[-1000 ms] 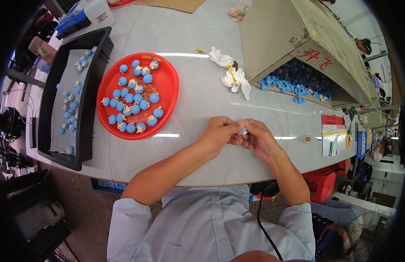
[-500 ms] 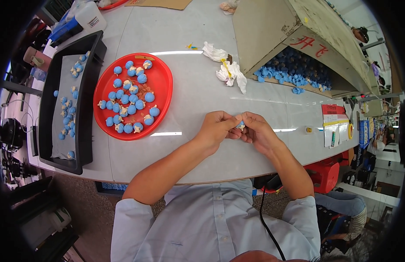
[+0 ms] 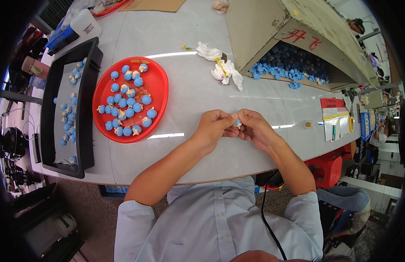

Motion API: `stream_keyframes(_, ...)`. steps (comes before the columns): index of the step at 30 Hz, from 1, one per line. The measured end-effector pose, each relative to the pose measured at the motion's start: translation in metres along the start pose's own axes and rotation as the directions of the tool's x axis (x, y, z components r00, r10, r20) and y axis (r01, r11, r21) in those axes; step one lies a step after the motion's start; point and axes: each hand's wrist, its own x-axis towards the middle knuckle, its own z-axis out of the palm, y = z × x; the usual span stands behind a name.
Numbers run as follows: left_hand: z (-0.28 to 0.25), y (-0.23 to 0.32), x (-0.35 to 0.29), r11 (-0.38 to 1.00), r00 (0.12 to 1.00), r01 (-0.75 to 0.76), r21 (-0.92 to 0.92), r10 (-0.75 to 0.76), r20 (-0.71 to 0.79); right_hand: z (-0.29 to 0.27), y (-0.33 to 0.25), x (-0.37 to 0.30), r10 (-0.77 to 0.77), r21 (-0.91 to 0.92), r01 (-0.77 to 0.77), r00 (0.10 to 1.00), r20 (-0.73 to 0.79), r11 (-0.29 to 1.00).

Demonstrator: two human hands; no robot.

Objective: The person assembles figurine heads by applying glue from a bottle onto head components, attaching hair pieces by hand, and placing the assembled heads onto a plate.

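Observation:
Over the front of the table, my left hand [image 3: 213, 126] and my right hand [image 3: 256, 127] meet at the fingertips. Pinched between them is a small blue-and-cream figure [image 3: 237, 123], mostly covered by the fingers. To the left, a round red tray [image 3: 164, 89] holds several similar pieces, each a blue ball [image 3: 146, 100] with cream bits attached. More of these pieces lie on pale lining inside a long black tray [image 3: 88, 135] farther left.
A beige metal housing [image 3: 250, 30] stands at the far right, heaped inside with blue pieces [image 3: 290, 63]. Crumpled tissue [image 3: 228, 72] lies before it. Rightward are a red-and-white card [image 3: 332, 107] and yellow tape roll [image 3: 351, 123]. Another person's leg [image 3: 344, 198] shows beside a red stool [image 3: 328, 172].
The whole view has shifted slightly. Both hands keep hold of the small figure in nearly the same place, with only a slight change in the fingers.

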Motion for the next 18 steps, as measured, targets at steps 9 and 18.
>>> stream_keyframes(9, -0.003, 0.0, 0.0, 0.996, 0.993, -0.086, 0.034, 0.083, 0.087, 0.001, 0.001, 0.0, -0.051, 0.024, 0.051, 0.999, -0.016, 0.998)
stream_keyframes(18, 0.002, -0.004, 0.001, 0.97, 0.974, -0.227, 0.091, 0.225, 0.027, 0.008, 0.015, -0.008, -0.29, 0.004, 0.293, 0.947, -0.14, 0.956)
